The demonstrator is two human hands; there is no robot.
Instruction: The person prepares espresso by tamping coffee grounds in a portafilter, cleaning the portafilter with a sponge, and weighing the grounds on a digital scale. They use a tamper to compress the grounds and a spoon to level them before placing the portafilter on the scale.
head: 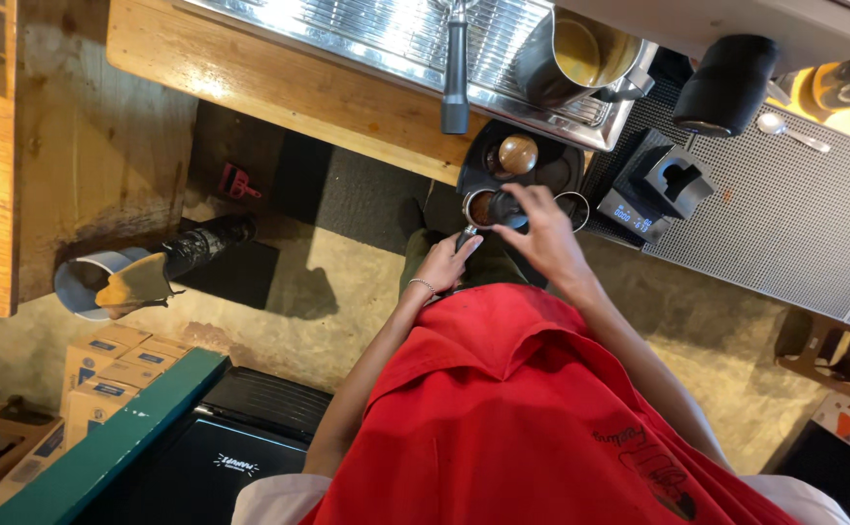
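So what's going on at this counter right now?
A person in a red apron stands at a coffee bar. The left hand grips the handle of a portafilter filled with ground coffee, while the right hand rests over its basket. A wooden-topped tamper sits just beyond, near a small scale and a metal pitcher.

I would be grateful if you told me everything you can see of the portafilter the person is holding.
The portafilter is a round metal basket on a dark handle. It looks like steel, and brown coffee grounds fill the basket. It is held roughly level, basket up, in front of the wooden counter edge, just below a dark round tamping mat. The left hand grips the handle from below. The right hand rests its fingers on a dark object at the basket's rim, partly covering it.
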